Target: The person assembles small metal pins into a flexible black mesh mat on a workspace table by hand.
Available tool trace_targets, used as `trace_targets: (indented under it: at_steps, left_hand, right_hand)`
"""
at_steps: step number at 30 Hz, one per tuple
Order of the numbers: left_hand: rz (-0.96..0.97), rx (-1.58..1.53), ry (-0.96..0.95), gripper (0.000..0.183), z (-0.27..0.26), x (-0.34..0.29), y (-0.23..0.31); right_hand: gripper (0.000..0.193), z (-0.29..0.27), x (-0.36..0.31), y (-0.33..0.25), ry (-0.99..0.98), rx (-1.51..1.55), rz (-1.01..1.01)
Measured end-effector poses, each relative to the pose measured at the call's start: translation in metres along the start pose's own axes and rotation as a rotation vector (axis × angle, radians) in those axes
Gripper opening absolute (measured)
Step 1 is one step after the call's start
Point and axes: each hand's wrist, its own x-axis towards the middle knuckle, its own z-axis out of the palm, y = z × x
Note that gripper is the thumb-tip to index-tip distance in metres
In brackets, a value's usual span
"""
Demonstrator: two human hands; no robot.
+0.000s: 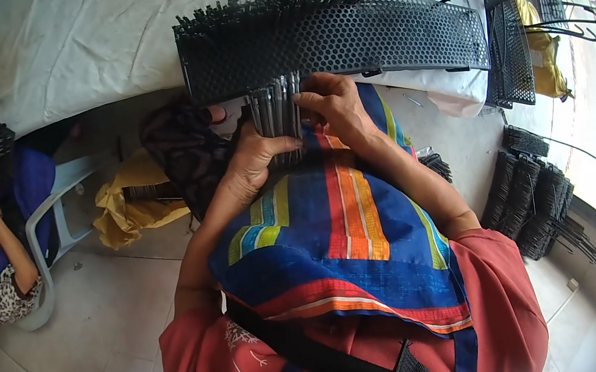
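Note:
Above my lap, my left hand (258, 157) is wrapped round a bundle of thin grey metal rods (275, 111), its thumb lying across them. The rods stand side by side with their upper ends near the table edge. My right hand (336, 105) is closed at the bundle's upper right side, fingertips pinched against the outer rods. Just beyond both hands sits a long black perforated metal basket (383, 34). Many thin black rods (261, 15) stick up from its left half.
A white-covered table (92, 39) holds the basket. Black wire racks (511, 48) hang at the right, with stacked black mesh pieces (528, 195) on the floor. At left, another person (0, 267) sits in a grey plastic chair (51, 219) near a yellow sack (121, 211).

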Motion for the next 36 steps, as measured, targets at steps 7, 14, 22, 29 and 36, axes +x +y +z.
trace_targets:
  at_steps: [7,14,22,29,36]
  left_hand:
    - [-0.004,-0.096,0.106,0.044,-0.005,-0.003,-0.008]
    - [-0.008,-0.032,0.024,0.042,-0.005,0.003,0.005]
    - [0.025,-0.187,0.142,0.040,-0.016,0.006,-0.007]
    - [0.054,0.013,0.161,0.039,-0.014,0.005,-0.004]
    - [0.036,-0.011,0.146,0.036,-0.018,0.006,-0.004]
  right_hand:
    - [0.006,0.004,-0.004,0.002,-0.006,0.095,0.078]
    - [0.008,0.001,0.007,-0.007,-0.033,0.117,0.064]
    - [0.005,0.005,0.010,-0.005,-0.048,0.157,0.149]
    - [0.005,0.007,0.013,-0.009,-0.025,0.083,0.146]
    - [0.008,0.008,0.015,-0.005,0.011,-0.040,0.157]
